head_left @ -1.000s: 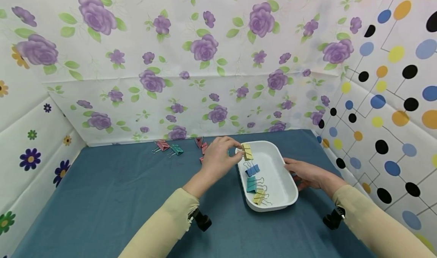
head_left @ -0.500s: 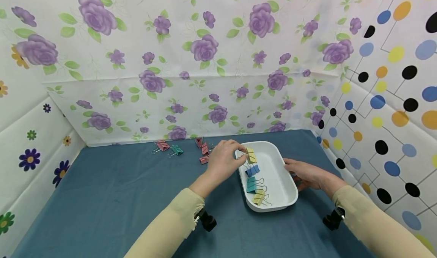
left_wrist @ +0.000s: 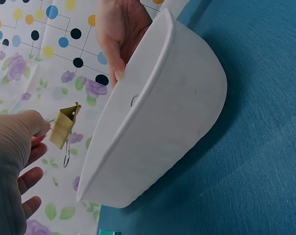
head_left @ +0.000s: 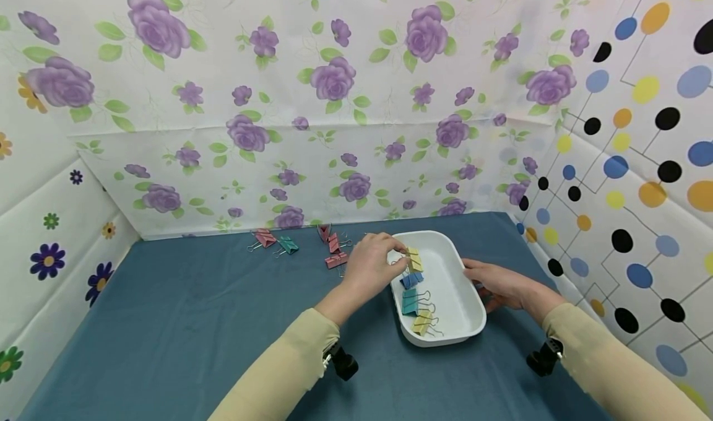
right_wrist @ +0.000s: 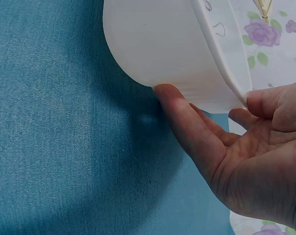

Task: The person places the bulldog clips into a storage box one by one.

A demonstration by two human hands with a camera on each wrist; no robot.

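Above the far left part of a white plastic tray (head_left: 451, 285), my left hand (head_left: 370, 263) pinches a yellow binder clip (head_left: 414, 260) by a wire handle. The left wrist view shows this yellow binder clip (left_wrist: 63, 127) hanging above the rim, its other handle dangling and the remaining fingers loosely bent. Inside, along the left wall, lie a blue binder clip (head_left: 412, 280), a teal binder clip (head_left: 410, 301) and a second yellow binder clip (head_left: 423, 322). My right hand (head_left: 498, 283) grips the tray's right side; in the right wrist view its fingers (right_wrist: 180, 110) touch the outer wall and rim.
Left of the tray on the blue cloth (head_left: 211, 322) lie a pink-red binder clip (head_left: 263, 237), a teal-green binder clip (head_left: 288, 244) and a small group of red binder clips (head_left: 337, 260). A flowered curtain (head_left: 301, 161) rises behind, and a dotted one (head_left: 640, 223) on the right.
My left hand has shifted right and slightly nearer with the yellow binder clip, further over the tray, uncovering more of the red clips. The right hand and tray have stayed put.
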